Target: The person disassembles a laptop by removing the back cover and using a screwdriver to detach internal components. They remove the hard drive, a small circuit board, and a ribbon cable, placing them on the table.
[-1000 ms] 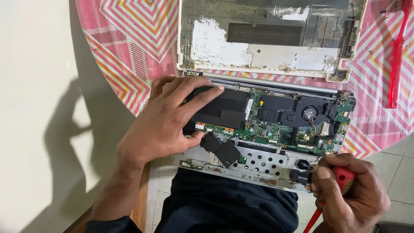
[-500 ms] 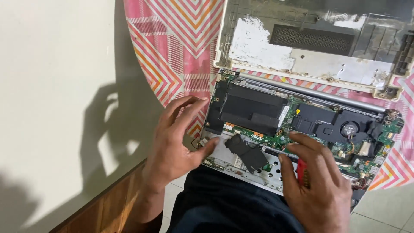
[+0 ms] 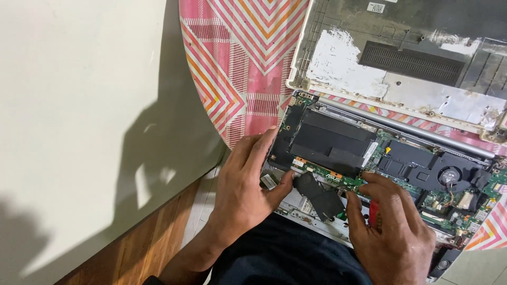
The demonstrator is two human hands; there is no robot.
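Observation:
An opened laptop base (image 3: 369, 158) lies across my lap and a round table, its green circuit board, black battery block (image 3: 330, 141) and fan (image 3: 449, 175) exposed. My left hand (image 3: 248, 184) grips the base's left edge, thumb pressed by a black flap (image 3: 319, 198) of film near the front. My right hand (image 3: 388, 232) rests on the front of the board, fingers curled around a red-handled screwdriver (image 3: 373, 214), only a sliver of which shows.
The removed bottom cover (image 3: 401, 68), white and worn inside with a vent grille, lies beyond the base on a pink zigzag tablecloth (image 3: 237, 63). A pale wall (image 3: 79, 132) fills the left, with wooden flooring (image 3: 142, 248) below it.
The view has shifted so the laptop sits further right. My right hand moved from the front right corner up onto the board's front middle. My left hand slid from the battery to the left edge.

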